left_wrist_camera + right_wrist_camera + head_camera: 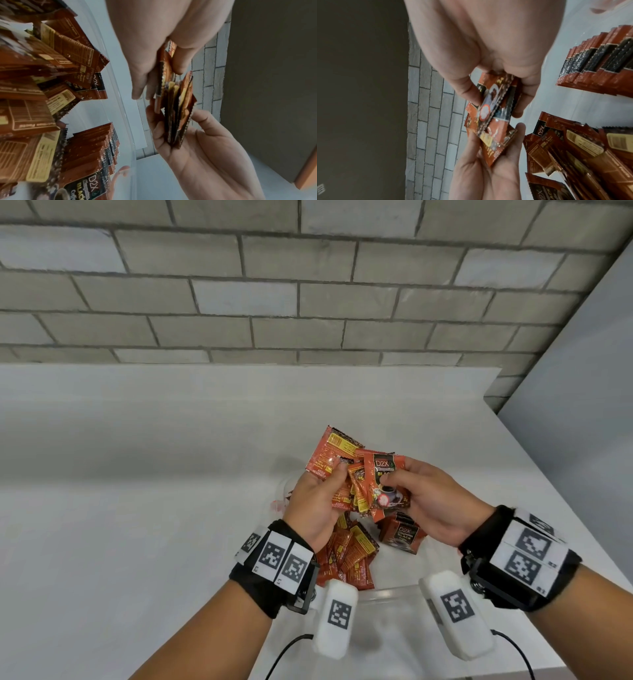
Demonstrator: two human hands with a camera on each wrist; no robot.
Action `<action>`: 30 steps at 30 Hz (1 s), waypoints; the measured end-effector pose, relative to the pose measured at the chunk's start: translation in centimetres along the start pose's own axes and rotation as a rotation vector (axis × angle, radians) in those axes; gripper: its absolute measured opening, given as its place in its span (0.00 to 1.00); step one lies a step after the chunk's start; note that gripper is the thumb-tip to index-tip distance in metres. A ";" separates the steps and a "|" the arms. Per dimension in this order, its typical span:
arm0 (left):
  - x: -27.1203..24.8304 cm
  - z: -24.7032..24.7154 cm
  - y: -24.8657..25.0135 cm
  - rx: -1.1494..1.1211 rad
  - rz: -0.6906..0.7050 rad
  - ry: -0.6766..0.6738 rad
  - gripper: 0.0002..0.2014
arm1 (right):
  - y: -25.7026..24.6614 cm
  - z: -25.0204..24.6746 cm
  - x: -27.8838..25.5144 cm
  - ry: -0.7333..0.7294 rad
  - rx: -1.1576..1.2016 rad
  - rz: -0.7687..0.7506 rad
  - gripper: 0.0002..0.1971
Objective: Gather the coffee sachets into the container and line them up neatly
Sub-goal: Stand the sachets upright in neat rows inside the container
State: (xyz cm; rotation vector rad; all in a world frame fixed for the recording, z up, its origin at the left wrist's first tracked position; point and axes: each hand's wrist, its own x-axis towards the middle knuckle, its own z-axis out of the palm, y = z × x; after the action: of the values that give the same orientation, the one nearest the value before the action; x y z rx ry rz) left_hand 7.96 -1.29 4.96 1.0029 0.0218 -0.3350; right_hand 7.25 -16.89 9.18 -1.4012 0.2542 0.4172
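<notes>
Looking down from the head camera, two hands meet above a clear container on a white counter. The left hand pinches a fanned bunch of orange coffee sachets, thumb on top and fingers curled behind. The right hand pinches the front sachet of that bunch by its lower edge. More sachets lie inside the container below: a loose heap on the left and a small upright group on the right.

From the left wrist camera, the held bunch shows edge-on, its sachets splayed and uneven, clamped between the left fingers and thumb, with the right hand cupped under it. Beside it, inside the container's clear wall, a tidy row of sachets stands next to a jumbled pile.

From the right wrist camera, the right thumb and fingers close on the bunch's near end, while the left hand's fingers support it from below. The neat row and the jumble sit to the side.

The likely risk: the bunch is fanned and held only at its edges, so squaring it up could let slick sachets slide out, falling onto the counter or knocking the tidy row askew.
</notes>
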 end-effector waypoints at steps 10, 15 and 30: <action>-0.1 -0.4 0.3 0.119 -0.076 -0.014 0.17 | -0.7 -0.6 -0.1 0.140 0.102 -0.058 0.14; 0.0 0.6 0.0 0.245 -0.127 0.008 0.15 | -0.7 -0.5 -0.3 0.101 0.088 -0.025 0.16; 0.2 1.3 -0.1 -0.189 -0.291 -0.146 0.17 | -0.8 0.6 -1.5 -0.009 -1.111 -0.267 0.43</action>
State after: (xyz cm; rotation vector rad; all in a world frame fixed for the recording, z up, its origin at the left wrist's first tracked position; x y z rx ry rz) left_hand 7.94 -2.48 5.60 0.7854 0.0664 -0.6602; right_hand 6.18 -16.62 10.62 -2.4793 -0.2282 0.3447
